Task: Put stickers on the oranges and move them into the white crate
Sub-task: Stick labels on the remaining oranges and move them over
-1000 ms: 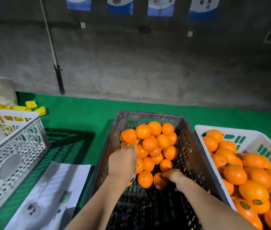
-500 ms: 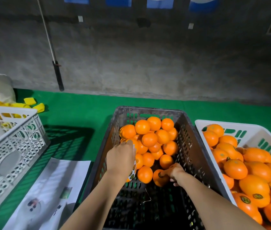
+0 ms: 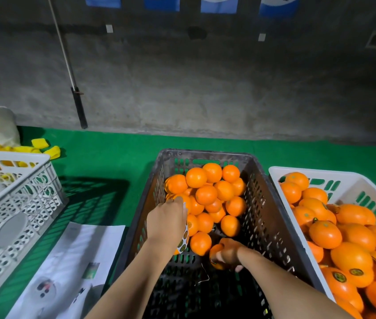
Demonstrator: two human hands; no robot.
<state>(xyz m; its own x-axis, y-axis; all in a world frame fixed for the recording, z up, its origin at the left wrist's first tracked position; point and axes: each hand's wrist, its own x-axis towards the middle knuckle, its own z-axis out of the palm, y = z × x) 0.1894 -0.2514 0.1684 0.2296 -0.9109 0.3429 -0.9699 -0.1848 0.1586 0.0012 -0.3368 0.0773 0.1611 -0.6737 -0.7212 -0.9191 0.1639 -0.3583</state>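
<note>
The right hand (image 3: 227, 254) curls around an orange (image 3: 215, 257) low in the dark crate (image 3: 272, 222) — the white crate (image 3: 276, 174) lies just beside it, to the right. The left hand (image 3: 166, 223), at the pile's left edge, pinches a sticker strip (image 3: 183, 238) — farther off.

The scene was dim toward twelve o'clock, where the concrete wall (image 3: 205, 88) fell into murky grey. Light came from above and the near side, making the oranges (image 3: 205, 192) glow evenly without glare. The left white crate (image 3: 16, 203) threw a hard slatted shadow toward three o'clock across the green surface (image 3: 113, 157). Wide-angle bending curved the edges, and detail softened at the corners.
</note>
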